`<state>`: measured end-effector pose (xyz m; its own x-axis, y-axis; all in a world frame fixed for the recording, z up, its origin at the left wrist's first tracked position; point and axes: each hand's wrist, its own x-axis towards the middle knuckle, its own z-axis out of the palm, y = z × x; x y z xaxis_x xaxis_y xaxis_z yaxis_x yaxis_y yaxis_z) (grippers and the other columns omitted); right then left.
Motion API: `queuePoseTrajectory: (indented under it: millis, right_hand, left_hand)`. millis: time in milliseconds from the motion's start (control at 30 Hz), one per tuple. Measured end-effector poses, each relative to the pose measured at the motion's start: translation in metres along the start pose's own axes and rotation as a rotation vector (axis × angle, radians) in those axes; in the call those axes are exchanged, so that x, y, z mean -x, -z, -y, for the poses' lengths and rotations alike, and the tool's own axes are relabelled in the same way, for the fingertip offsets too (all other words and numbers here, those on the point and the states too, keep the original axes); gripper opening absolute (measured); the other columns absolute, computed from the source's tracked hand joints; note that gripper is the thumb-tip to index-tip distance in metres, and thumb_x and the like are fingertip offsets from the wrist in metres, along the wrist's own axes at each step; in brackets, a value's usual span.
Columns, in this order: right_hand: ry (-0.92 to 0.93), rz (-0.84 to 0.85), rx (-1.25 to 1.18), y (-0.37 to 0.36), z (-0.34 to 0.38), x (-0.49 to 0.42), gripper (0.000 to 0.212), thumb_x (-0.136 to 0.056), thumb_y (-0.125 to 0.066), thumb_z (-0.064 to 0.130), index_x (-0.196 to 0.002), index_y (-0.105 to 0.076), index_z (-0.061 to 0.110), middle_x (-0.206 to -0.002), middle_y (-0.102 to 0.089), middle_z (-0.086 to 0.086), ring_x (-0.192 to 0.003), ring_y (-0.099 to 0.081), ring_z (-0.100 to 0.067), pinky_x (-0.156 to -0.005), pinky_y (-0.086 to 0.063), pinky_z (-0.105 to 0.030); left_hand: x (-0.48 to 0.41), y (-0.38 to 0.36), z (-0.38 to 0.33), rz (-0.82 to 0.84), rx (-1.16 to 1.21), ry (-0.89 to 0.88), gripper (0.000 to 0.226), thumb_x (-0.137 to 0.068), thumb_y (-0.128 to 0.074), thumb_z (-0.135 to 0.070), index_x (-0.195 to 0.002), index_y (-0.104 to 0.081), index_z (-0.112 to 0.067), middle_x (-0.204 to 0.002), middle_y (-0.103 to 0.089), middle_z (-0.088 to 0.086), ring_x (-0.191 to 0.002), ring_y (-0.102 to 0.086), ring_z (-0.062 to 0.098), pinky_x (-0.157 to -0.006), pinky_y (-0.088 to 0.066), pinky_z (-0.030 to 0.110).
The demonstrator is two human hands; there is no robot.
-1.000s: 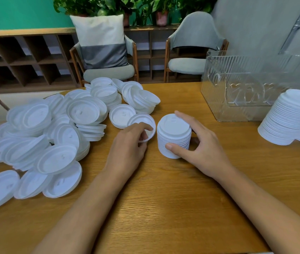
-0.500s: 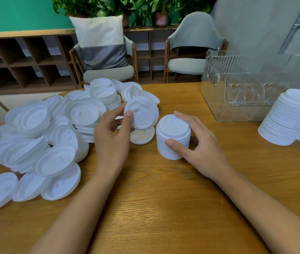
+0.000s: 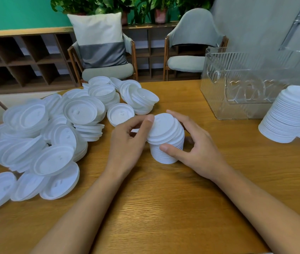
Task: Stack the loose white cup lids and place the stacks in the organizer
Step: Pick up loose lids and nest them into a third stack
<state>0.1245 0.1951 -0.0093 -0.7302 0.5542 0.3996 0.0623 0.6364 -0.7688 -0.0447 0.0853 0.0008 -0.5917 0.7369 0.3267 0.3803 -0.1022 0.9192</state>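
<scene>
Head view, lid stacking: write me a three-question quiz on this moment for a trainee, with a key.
1. True or false: the left hand pinches the top lid, which sits tilted on the stack.
2. What is the right hand doing? A) lying flat and idle B) holding the stack between thumb and fingers C) hanging in the air, holding nothing
3. Fill in: the loose lids lie to the ____ of the stack, and the clear organizer stands farther back to its ____.

Key: 1 true; 2 B; 3 left, right.
</scene>
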Motion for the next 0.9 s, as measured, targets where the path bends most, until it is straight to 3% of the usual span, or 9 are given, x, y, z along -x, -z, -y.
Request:
queuePoseTrajectory:
  millis: [133,267,433,633,900]
  right_hand:
    - [0.006,-0.002,0.005,0.001,0.000,0.000,0.078,-0.084,-0.077,0.052,-0.153,-0.046,0.035,-0.143,-0.054,0.022,-0.135,-0.050,0.000,-0.106,-0.051,-0.033]
    - [-0.011,0.007,-0.004,0.001,0.001,0.000,0.083,-0.083,-0.079,0.051,-0.156,-0.041,0.039,-0.144,-0.052,0.024,-0.136,-0.048,0.004,-0.108,-0.050,-0.031]
    - [-0.045,0.015,-0.086,0.001,0.002,-0.001,0.098,-0.078,-0.085,0.050,-0.159,-0.029,0.048,-0.146,-0.055,0.021,-0.137,-0.049,0.001,-0.109,-0.050,-0.033]
    - [-0.001,0.014,-0.038,0.001,0.001,0.000,0.087,-0.080,-0.082,0.048,-0.156,-0.041,0.041,-0.146,-0.052,0.025,-0.137,-0.047,0.004,-0.110,-0.047,-0.029]
    - [-0.011,-0.013,-0.105,-0.001,-0.002,0.001,0.081,-0.081,-0.086,0.037,-0.153,-0.050,0.035,-0.144,-0.057,0.020,-0.137,-0.051,-0.003,-0.104,-0.054,-0.033]
  left_hand:
    - [0.004,0.004,-0.003,0.158,0.035,0.002,0.047,-0.086,-0.076,-0.044,-0.131,-0.072,-0.028,-0.122,-0.074,-0.016,-0.120,-0.065,0.002,-0.094,-0.055,0.021]
    - [0.004,0.003,-0.003,0.160,0.027,-0.007,0.063,-0.076,-0.086,-0.048,-0.135,-0.069,-0.031,-0.126,-0.073,-0.016,-0.122,-0.066,0.003,-0.101,-0.055,0.030]
    - [0.004,-0.001,-0.006,0.144,-0.023,-0.011,0.059,-0.074,-0.089,-0.051,-0.128,-0.072,-0.035,-0.121,-0.074,-0.016,-0.118,-0.067,0.005,-0.103,-0.056,0.039]
    - [0.007,-0.005,-0.009,0.138,-0.083,-0.050,0.054,-0.078,-0.089,-0.047,-0.126,-0.069,-0.034,-0.118,-0.072,-0.019,-0.116,-0.065,0.001,-0.097,-0.054,0.026]
    - [0.006,-0.013,-0.006,0.178,-0.034,-0.015,0.056,-0.075,-0.084,-0.050,-0.126,-0.066,-0.037,-0.121,-0.070,-0.018,-0.118,-0.064,0.002,-0.098,-0.054,0.032]
